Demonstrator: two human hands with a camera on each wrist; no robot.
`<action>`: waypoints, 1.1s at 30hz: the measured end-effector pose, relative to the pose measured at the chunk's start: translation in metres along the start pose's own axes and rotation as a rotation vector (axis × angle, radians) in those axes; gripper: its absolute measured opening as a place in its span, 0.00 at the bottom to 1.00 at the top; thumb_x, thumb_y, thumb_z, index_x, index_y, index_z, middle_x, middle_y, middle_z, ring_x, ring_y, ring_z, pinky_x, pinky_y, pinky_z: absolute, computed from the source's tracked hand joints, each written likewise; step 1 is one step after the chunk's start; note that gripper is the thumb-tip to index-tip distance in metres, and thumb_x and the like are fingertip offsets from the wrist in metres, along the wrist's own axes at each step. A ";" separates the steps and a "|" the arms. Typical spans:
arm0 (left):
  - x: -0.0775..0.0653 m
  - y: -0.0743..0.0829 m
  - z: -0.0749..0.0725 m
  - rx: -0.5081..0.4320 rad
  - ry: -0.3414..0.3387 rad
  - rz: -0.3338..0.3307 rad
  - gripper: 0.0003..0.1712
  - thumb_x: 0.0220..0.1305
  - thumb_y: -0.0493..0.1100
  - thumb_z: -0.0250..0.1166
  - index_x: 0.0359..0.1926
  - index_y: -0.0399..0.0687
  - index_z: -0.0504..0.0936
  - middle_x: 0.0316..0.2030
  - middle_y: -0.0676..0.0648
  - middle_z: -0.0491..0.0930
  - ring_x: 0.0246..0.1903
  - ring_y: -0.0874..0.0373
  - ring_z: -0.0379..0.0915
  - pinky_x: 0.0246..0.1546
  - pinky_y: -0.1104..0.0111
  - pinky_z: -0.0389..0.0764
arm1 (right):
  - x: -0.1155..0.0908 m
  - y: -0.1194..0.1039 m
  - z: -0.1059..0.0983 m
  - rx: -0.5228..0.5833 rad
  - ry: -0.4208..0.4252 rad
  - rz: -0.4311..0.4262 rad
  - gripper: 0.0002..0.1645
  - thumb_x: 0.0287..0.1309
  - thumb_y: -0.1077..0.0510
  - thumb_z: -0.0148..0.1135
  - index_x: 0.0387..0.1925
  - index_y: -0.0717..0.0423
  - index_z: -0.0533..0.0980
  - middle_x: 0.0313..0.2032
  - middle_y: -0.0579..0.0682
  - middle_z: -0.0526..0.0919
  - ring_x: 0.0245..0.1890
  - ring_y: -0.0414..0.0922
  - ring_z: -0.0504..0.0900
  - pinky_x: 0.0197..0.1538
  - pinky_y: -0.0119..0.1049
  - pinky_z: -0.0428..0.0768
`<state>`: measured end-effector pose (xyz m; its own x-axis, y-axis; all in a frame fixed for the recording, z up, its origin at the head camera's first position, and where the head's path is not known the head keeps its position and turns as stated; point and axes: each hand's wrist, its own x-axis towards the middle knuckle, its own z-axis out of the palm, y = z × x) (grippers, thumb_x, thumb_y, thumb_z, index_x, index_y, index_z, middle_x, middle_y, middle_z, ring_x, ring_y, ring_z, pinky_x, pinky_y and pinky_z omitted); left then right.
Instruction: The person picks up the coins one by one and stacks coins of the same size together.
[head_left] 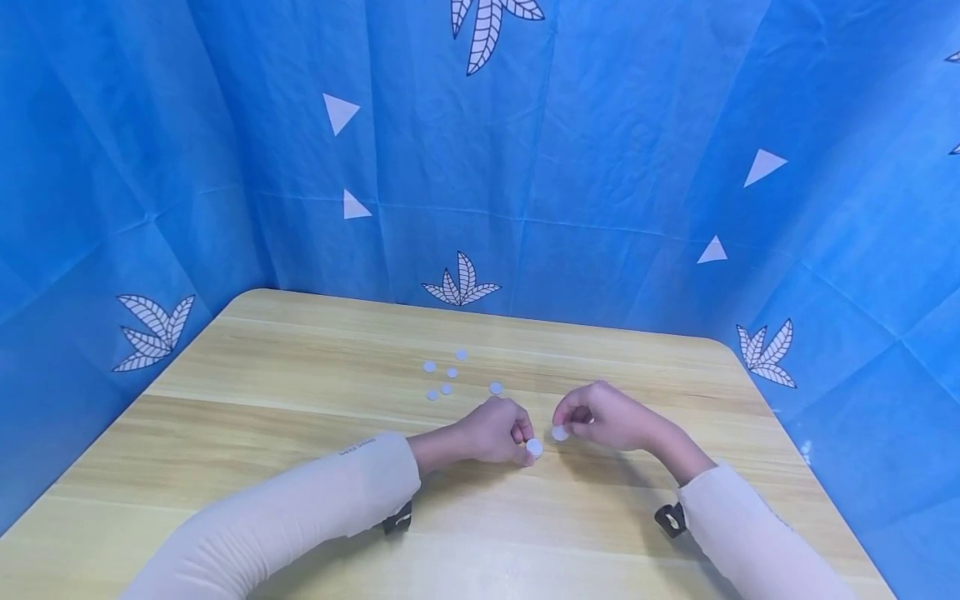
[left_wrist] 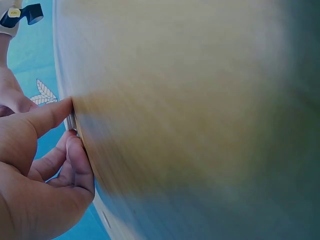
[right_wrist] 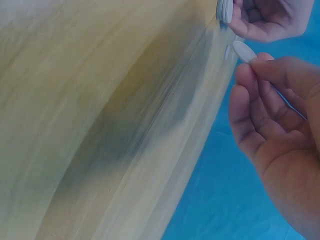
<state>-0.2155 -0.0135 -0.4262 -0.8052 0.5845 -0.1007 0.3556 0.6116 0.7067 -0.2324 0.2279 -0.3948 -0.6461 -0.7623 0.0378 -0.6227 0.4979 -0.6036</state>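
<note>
In the head view my left hand [head_left: 493,429] grips a small stack of silvery coins [head_left: 534,447] just over the table. The stacked edges of these coins [right_wrist: 224,11] show in the right wrist view. Close by on the right, my right hand [head_left: 611,417] pinches a single coin [head_left: 559,432] between thumb and fingers. That coin [right_wrist: 244,51] is tilted and apart from the stack. Beyond the left hand, several loose coins [head_left: 452,372] lie flat on the wooden table, one coin [head_left: 496,388] nearest to it. In the left wrist view the stack is mostly hidden by the fingers.
The pale wooden table [head_left: 300,450] reaches back to a blue curtain [head_left: 600,150] printed with leaves and triangles. Curtain also hangs along both sides. A black wrist strap [head_left: 671,520] shows at the right sleeve, another black strap [head_left: 397,518] at the left.
</note>
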 end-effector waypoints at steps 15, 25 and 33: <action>-0.001 0.000 0.000 -0.004 0.005 0.004 0.11 0.54 0.40 0.80 0.34 0.45 0.85 0.29 0.54 0.79 0.29 0.64 0.73 0.33 0.75 0.78 | 0.001 0.001 0.017 0.140 -0.002 0.038 0.07 0.63 0.67 0.67 0.39 0.54 0.85 0.37 0.44 0.89 0.40 0.42 0.87 0.47 0.36 0.85; 0.002 -0.002 0.000 0.021 0.009 0.012 0.13 0.54 0.41 0.80 0.36 0.43 0.85 0.29 0.55 0.79 0.30 0.65 0.75 0.34 0.76 0.78 | 0.003 0.003 0.025 0.404 -0.002 0.073 0.07 0.64 0.69 0.65 0.43 0.64 0.83 0.40 0.55 0.89 0.41 0.51 0.87 0.46 0.37 0.86; 0.002 -0.001 0.000 0.014 0.009 0.013 0.11 0.54 0.40 0.80 0.34 0.44 0.85 0.28 0.55 0.79 0.29 0.65 0.74 0.33 0.76 0.78 | 0.005 0.006 0.032 0.464 0.012 0.130 0.09 0.60 0.72 0.66 0.43 0.68 0.82 0.40 0.61 0.88 0.39 0.50 0.86 0.43 0.35 0.85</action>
<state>-0.2170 -0.0129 -0.4271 -0.8046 0.5877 -0.0855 0.3727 0.6118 0.6977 -0.2255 0.2141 -0.4238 -0.7125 -0.6996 -0.0540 -0.2754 0.3496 -0.8955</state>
